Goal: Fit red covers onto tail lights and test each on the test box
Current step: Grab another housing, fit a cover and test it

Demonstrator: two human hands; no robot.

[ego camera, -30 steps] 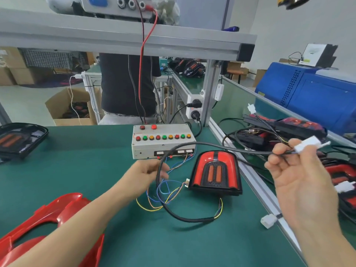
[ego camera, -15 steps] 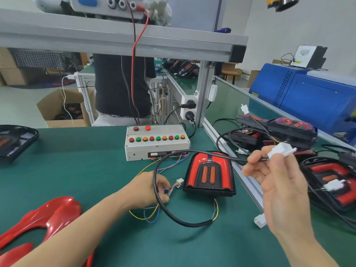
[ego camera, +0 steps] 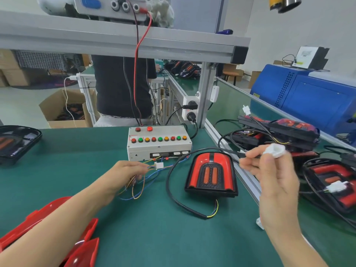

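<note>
Tail light (ego camera: pixel 211 175), glossy red cover in black housing, lies flat on green mat beside grey test box (ego camera: pixel 159 142). Right hand (ego camera: pixel 273 182), raised, pinches its white connector (ego camera: pixel 275 150). Left hand (ego camera: pixel 127 173) grips thin coloured wires (ego camera: pixel 140 189).

Glossy red-and-black plastic on the tail light (ego camera: pixel 211 175); matt green mat (ego camera: pixel 150 228); pale matt plastic test box (ego camera: pixel 159 143); brushed aluminium frame rail (ego camera: pixel 115 43); smooth black rubbery cable (ego camera: pixel 173 197).
</note>
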